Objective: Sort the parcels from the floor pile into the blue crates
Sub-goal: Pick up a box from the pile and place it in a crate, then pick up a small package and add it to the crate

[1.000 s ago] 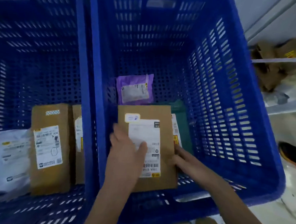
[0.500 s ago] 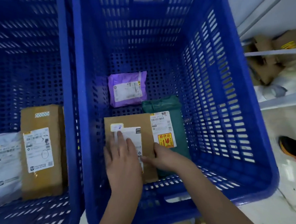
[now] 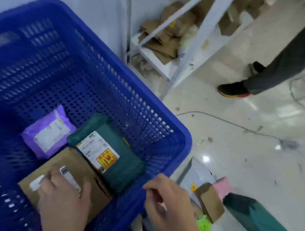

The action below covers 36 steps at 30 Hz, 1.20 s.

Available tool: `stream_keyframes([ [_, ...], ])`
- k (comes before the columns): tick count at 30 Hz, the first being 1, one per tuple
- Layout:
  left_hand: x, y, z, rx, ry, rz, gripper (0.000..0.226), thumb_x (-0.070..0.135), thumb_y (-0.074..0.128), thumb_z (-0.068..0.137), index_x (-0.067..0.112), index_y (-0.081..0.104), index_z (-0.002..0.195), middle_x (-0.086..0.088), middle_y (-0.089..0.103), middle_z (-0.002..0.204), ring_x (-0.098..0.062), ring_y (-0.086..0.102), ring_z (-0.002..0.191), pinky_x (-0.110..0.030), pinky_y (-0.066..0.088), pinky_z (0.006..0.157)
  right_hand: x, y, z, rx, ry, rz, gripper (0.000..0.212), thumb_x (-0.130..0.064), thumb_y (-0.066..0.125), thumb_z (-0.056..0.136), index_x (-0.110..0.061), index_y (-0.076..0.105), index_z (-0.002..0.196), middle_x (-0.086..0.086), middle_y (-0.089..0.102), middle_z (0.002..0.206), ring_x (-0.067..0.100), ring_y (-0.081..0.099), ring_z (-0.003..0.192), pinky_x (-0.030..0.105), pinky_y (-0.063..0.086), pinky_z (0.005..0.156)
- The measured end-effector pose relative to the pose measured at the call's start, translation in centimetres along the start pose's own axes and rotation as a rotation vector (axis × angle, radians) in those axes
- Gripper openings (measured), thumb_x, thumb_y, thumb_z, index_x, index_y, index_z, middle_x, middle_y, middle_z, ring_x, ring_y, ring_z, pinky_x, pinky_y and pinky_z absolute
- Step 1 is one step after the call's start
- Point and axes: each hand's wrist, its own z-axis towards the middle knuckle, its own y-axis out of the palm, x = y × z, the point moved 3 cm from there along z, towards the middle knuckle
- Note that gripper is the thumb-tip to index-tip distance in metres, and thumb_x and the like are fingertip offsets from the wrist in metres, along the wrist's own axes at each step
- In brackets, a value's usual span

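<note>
A blue crate (image 3: 180, 134) fills the left of the view. On its floor lie a purple mailer (image 3: 48, 133), a dark green parcel (image 3: 114, 155) with a white label, and a brown cardboard parcel (image 3: 78, 168). My left hand (image 3: 64, 197) rests flat on the brown parcel, fingers apart. Over the crate's near right rim hovers my right hand (image 3: 168, 201), with loosely curled fingers and nothing in them. The floor pile at the lower right shows a small brown box (image 3: 210, 201), a pink parcel (image 3: 224, 186), a grey mailer (image 3: 194, 174), a green parcel (image 3: 259, 220) and a bright green item (image 3: 206, 227).
A white metal shelf rack (image 3: 196, 38) with flattened cardboard stands behind the crate. Another person's leg and a black shoe (image 3: 232, 89) stand on the tiled floor at the upper right. A thin cable (image 3: 236, 125) runs across the floor.
The view has swung right, so the second crate has left the frame and the floor pile appeared. My right hand has lifted off the brown parcel and out over the crate's rim.
</note>
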Motion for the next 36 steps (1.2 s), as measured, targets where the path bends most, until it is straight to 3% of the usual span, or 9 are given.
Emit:
stream_keyframes([
  [3,4.5,-1.2,-3.6,0.119,0.337,-0.190,0.084,0.041,0.055,0.070,-0.011,0.036,0.133,-0.036,0.042,0.130,-0.045,0.039,0.121,-0.053,0.033,0.100,5.3,-4.5,-5.6,0.304,0.332,0.004,0.018,-0.007,0.053,0.083,-0.025,0.054,0.081,-0.008,0.053,0.073,0.003,0.047,0.059,0.010,0.037,0.055],
  [6,9.0,-0.4,-8.4,0.137,0.775,-0.380,0.073,0.039,0.050,0.071,-0.003,0.036,0.130,-0.031,0.043,0.131,-0.041,0.041,0.122,-0.047,0.034,0.102,12.4,-5.8,-13.1,0.520,0.883,0.193,0.030,0.005,0.053,0.087,-0.023,0.054,0.077,0.001,0.053,0.069,0.018,0.048,0.064,0.024,0.041,0.060],
  [9,11.4,3.3,-13.3,0.079,1.116,-0.319,0.056,0.027,0.053,0.075,-0.001,0.043,0.122,-0.025,0.054,0.121,-0.034,0.047,0.118,-0.036,0.036,0.102,16.9,-5.8,-20.6,0.540,1.193,0.208,0.022,0.006,0.048,0.087,-0.014,0.051,0.078,0.013,0.055,0.074,0.027,0.050,0.070,0.041,0.044,0.066],
  [12,12.0,8.9,-16.3,-0.071,1.276,-0.117,0.044,0.022,0.050,0.077,0.001,0.050,0.116,-0.024,0.062,0.113,-0.035,0.059,0.112,-0.038,0.044,0.095,19.1,-4.8,-27.0,0.548,1.402,0.266,0.009,0.004,0.046,0.089,-0.003,0.051,0.088,0.025,0.058,0.086,0.028,0.052,0.068,0.032,0.043,0.055],
  [14,11.4,13.1,-16.9,-0.198,1.276,0.082,0.043,0.019,0.052,0.075,-0.002,0.059,0.111,-0.025,0.063,0.112,-0.039,0.063,0.106,-0.043,0.051,0.088,20.1,-3.6,-30.3,0.510,1.505,0.307,0.007,0.002,0.046,0.091,-0.001,0.051,0.093,0.023,0.059,0.085,0.025,0.053,0.060,0.026,0.042,0.049],
  [17,10.7,18.5,-16.8,-0.333,1.195,0.328,0.053,0.010,0.079,0.058,-0.008,0.062,0.105,-0.028,0.061,0.109,-0.043,0.063,0.098,-0.048,0.054,0.079,22.0,-2.2,-34.0,0.427,1.563,0.337,0.004,0.002,0.046,0.090,-0.001,0.049,0.091,0.024,0.060,0.088,0.021,0.051,0.057,0.014,0.040,0.040],
  [22,9.6,25.0,-17.5,-0.485,1.047,0.579,0.049,0.002,0.079,0.058,-0.013,0.060,0.100,-0.030,0.057,0.097,-0.044,0.059,0.084,-0.048,0.052,0.070,24.2,-1.0,-39.3,0.289,1.696,0.484,0.020,-0.004,0.042,0.094,-0.014,0.038,0.076,0.015,0.051,0.081,0.016,0.048,0.057,0.016,0.038,0.041],
  [27,8.8,29.7,-18.7,-0.580,0.783,0.734,0.045,0.027,0.061,0.085,-0.004,0.047,0.115,-0.021,0.048,0.117,-0.036,0.047,0.109,-0.040,0.041,0.089,25.9,-1.3,-43.5,0.185,1.805,0.570,0.012,-0.010,0.042,0.093,-0.010,0.041,0.080,0.010,0.055,0.072,0.018,0.049,0.054,0.023,0.038,0.049],
  [36,10.3,39.2,-21.7,-0.660,0.709,0.685,0.056,0.032,0.062,0.084,-0.002,0.043,0.125,-0.022,0.043,0.127,-0.035,0.041,0.121,-0.041,0.035,0.098,33.1,-0.8,-46.0,0.246,1.785,0.655,0.010,-0.010,0.041,0.094,-0.008,0.042,0.084,0.013,0.055,0.077,0.016,0.048,0.055,0.022,0.038,0.047],
])
